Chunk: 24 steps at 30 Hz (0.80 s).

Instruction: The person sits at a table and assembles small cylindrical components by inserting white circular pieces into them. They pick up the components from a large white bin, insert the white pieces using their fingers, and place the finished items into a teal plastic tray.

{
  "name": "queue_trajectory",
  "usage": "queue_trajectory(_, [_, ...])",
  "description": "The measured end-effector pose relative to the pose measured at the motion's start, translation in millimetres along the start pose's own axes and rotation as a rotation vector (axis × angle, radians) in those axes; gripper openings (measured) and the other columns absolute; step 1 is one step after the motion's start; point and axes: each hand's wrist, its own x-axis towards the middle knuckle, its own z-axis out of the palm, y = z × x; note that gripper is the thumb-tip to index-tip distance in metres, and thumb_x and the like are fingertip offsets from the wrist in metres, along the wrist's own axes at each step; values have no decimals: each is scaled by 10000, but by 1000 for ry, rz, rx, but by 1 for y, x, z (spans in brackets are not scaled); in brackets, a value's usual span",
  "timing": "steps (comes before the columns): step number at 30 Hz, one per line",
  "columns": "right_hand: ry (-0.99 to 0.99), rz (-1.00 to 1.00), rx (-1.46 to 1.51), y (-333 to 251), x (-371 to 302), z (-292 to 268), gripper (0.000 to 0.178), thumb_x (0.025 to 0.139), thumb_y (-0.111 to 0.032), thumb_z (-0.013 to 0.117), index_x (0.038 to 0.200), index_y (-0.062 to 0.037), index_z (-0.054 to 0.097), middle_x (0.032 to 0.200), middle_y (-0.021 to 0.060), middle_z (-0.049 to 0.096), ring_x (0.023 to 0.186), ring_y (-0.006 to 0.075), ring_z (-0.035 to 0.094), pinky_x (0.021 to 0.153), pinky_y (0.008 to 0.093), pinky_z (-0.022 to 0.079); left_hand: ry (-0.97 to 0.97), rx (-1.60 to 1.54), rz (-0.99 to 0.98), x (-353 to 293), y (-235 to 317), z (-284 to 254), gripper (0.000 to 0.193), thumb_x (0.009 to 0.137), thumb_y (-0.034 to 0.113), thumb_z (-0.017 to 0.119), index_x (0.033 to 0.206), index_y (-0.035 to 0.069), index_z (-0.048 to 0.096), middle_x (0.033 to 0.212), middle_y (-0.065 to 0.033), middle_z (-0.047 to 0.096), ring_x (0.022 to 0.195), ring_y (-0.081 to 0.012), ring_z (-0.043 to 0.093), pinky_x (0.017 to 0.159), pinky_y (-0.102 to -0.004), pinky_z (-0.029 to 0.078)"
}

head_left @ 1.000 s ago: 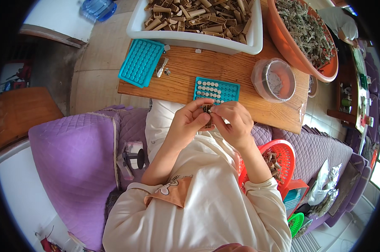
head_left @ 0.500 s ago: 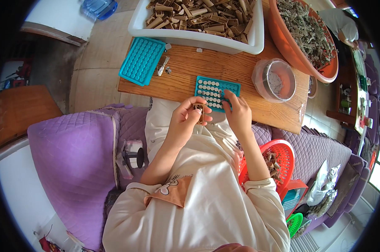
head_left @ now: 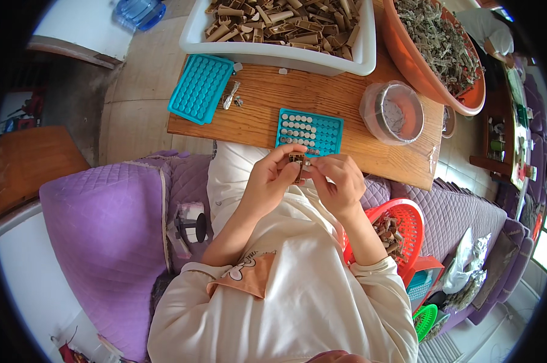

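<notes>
Purple quilted seating (head_left: pixel 104 230) was spread to either side of the person, and a wooden table (head_left: pixel 322 91) was set at twelve o'clock. By the left hand (head_left: pixel 270 179), a brown hollow piece (head_left: pixel 296 158) was grasped between thumb and curled fingers, just off the table's near edge. By the right hand (head_left: pixel 340 183), brought against that piece at three o'clock, a small pale bit (head_left: pixel 307 163) was pinched at the fingertips; its exact kind could not be told.

Just beyond the hands, at twelve o'clock, a teal tray (head_left: pixel 329 130) was partly filled with white discs (head_left: pixel 293 118), grouped toward its nine o'clock side. Farther along that line, a white tub (head_left: pixel 273 54) was heaped with brown pieces (head_left: pixel 285 27). Stacked teal trays (head_left: pixel 199 88) were placed at ten o'clock, a lined round container (head_left: pixel 368 115) at two, and a red basket (head_left: pixel 412 224) at four.
</notes>
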Motion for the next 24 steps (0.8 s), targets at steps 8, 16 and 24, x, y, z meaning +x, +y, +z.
queue_trajectory(8, [-75,-5,-25,3,-6,1,274,603,54,648,811,-37,495,749,68,600,638,203,579,539,276,469,-59,71,-55,-1,-2,3,253,883,94,414,1120,11,438,898,-36,561,774,-74,562,651,-205,475])
queue_trajectory(16, [-232,44,-52,6,-7,-4,257,584,27,633,811,-44,536,747,48,581,677,189,576,566,284,473,-31,104,-108,2,-5,1,242,883,106,419,1107,21,450,884,-28,563,763,-79,574,621,-195,466])
queue_trajectory(24, [-129,630,204,31,-16,-2,211,694,-14,607,893,-45,543,825,95,596,706,245,568,590,317,473,34,1,-118,7,-6,-11,217,872,133,392,1048,38,475,900,-67,565,727,-116,587,607,-216,466])
